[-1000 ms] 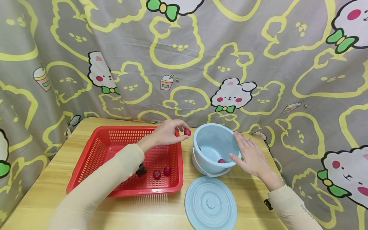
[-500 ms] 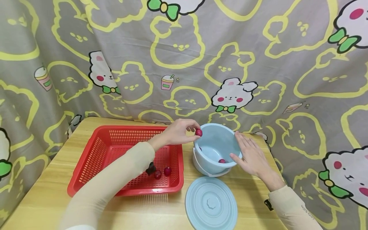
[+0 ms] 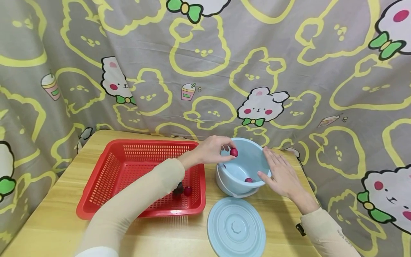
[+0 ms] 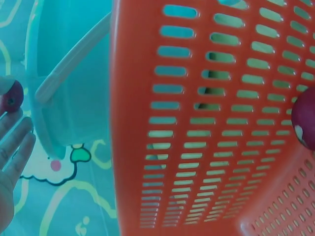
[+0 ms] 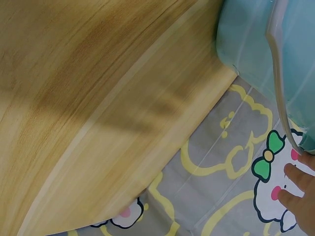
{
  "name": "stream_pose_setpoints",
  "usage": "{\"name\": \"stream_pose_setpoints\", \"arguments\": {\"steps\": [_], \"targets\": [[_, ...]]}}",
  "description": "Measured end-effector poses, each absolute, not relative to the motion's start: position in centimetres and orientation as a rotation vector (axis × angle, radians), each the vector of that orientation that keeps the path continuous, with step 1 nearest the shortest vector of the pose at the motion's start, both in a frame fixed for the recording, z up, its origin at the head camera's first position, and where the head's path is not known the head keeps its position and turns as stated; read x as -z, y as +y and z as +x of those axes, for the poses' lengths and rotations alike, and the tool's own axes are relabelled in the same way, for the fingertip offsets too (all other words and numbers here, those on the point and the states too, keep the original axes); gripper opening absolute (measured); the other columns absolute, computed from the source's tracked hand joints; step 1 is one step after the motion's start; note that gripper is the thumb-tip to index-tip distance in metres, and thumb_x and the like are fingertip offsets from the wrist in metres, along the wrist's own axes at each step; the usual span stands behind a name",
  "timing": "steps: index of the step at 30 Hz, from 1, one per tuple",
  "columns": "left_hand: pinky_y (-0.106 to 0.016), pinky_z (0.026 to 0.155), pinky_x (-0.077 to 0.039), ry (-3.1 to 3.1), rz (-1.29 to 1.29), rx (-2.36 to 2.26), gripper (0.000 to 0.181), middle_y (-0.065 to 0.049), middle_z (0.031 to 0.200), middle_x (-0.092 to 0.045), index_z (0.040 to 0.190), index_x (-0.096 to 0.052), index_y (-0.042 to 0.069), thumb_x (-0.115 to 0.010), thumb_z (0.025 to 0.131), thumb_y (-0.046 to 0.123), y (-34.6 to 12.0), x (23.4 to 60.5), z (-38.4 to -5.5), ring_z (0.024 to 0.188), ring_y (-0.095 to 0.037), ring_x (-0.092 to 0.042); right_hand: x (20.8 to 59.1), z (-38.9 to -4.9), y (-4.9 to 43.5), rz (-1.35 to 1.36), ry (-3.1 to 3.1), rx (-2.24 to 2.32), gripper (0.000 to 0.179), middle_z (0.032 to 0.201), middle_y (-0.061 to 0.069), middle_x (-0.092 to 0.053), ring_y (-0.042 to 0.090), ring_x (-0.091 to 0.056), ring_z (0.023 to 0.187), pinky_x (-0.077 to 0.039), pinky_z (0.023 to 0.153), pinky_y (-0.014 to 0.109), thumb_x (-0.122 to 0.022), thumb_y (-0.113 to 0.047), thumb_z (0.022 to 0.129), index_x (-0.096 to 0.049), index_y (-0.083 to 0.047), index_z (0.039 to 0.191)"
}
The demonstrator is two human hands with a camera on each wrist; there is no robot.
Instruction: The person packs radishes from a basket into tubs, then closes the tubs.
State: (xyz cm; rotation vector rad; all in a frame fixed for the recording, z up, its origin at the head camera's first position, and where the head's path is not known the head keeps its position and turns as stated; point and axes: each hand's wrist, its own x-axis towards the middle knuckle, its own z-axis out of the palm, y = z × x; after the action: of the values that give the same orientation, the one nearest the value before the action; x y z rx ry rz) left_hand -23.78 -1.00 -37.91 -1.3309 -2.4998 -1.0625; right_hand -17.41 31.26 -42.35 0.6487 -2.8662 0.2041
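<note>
A dark red plum [image 3: 234, 152] is pinched between the thumb and fingertips of my left hand [image 3: 213, 150], over the left side of the light blue bucket [image 3: 224, 180]. The left wrist view catches the same plum [image 4: 12, 98] and the spread fingers [image 4: 15, 147] at its left edge. Inside the bucket one plum [image 3: 248, 180] lies near the front wall, and a sliver of another shows at the left. My right hand [image 3: 282, 175] rests on the bucket's right rim with its fingers extended. A plum [image 3: 187, 191] sits in the red basket [image 3: 128, 142].
The round blue lid [image 3: 236, 228] lies flat on the wooden table [image 3: 154, 237] in front of the bucket. The perforated basket stands left of the bucket, under my left forearm. A patterned curtain [image 3: 144, 53] hangs along the table's back and right sides.
My left hand has carried the plum rightward, from above the basket's right edge to over the bucket's opening. The right hand stays on the rim. My left wrist now covers one basket plum.
</note>
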Motion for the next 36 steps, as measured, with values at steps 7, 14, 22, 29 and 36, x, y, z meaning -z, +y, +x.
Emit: {"name": "stream_pose_setpoints", "arguments": {"steps": [7, 14, 22, 29, 36], "targets": [[-0.032, 0.091, -0.062, -2.514, -1.379, 1.045, 0.026, 0.000, 0.107, -0.080, 0.115, -0.074, 0.013, -0.082, 0.092, 0.023, 0.3, 38.5, -24.0, 0.099, -0.019, -0.076, 42.3, -17.3, 31.3, 0.636, -2.876, -0.205, 0.089, 0.173, 0.019, -0.031, 0.044, -0.036, 0.157, -0.028, 0.126, 0.065, -0.063, -0.048, 0.100, -0.024, -0.002, 0.166], [-0.030, 0.090, -0.062, -2.590, -1.400, 1.020, 0.025, 0.002, 0.108, -0.078, 0.116, -0.073, 0.014, -0.079, 0.094, 0.025, 1.3, 38.8, -23.7, 0.101, -0.019, -0.075, 42.3, -17.3, 31.3, 0.636, -2.870, -0.206, 0.089, 0.171, 0.021, -0.034, 0.043, -0.036, 0.157, -0.029, 0.125, 0.065, -0.061, -0.050, 0.101, -0.026, -0.001, 0.166], [-0.018, 0.089, -0.057, -2.626, -1.434, 0.951, 0.023, 0.004, 0.109, -0.076, 0.115, -0.072, 0.016, -0.078, 0.095, 0.026, 2.0, 39.3, -23.6, 0.101, -0.016, -0.073, 42.3, -17.3, 31.2, 0.635, -2.877, -0.207, 0.090, 0.172, 0.020, -0.033, 0.043, -0.035, 0.157, -0.028, 0.126, 0.065, -0.059, -0.053, 0.101, -0.025, -0.001, 0.166], [-0.016, 0.087, -0.055, -2.660, -1.432, 0.930, 0.021, 0.006, 0.108, -0.077, 0.114, -0.073, 0.018, -0.077, 0.096, 0.027, 2.3, 39.5, -23.6, 0.100, -0.011, -0.071, 42.3, -17.3, 31.3, 0.638, -2.872, -0.214, 0.089, 0.171, 0.021, -0.034, 0.044, -0.037, 0.156, -0.029, 0.125, 0.065, -0.061, -0.050, 0.101, -0.025, -0.001, 0.166], [-0.017, 0.087, -0.055, -2.699, -1.419, 0.889, 0.021, 0.006, 0.109, -0.076, 0.114, -0.073, 0.019, -0.077, 0.096, 0.028, 2.3, 39.4, -23.4, 0.101, -0.011, -0.070, 42.3, -17.3, 31.2, 0.638, -2.868, -0.211, 0.089, 0.171, 0.021, -0.034, 0.043, -0.037, 0.156, -0.029, 0.124, 0.065, -0.061, -0.051, 0.101, -0.026, -0.001, 0.165]]}}
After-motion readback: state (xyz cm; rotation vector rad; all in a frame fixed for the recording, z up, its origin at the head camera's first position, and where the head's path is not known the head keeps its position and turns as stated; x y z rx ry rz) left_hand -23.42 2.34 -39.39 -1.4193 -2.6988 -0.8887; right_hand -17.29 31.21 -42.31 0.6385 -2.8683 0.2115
